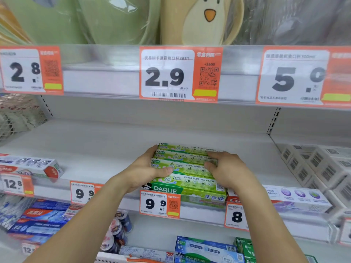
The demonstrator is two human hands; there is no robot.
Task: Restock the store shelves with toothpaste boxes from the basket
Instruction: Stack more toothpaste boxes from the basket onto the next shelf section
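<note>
White shelf (114, 149), green toothpaste boxes (187, 168) between hands

A white store shelf (98, 149) carries green Darlie toothpaste boxes (187, 168) stacked at its front edge, a blue-and-white toothpaste box (32, 165) at left, and barcoded white cartons (319, 168) at right.

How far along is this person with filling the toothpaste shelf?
Some is done: a row of green Darlie boxes already lies on the middle shelf. In hand: the left hand and right hand clasp the ends of the rear boxes, squaring them up. Left: much bare shelf beside and behind them. The basket is out of view, so remaining stock can't be judged.
</note>
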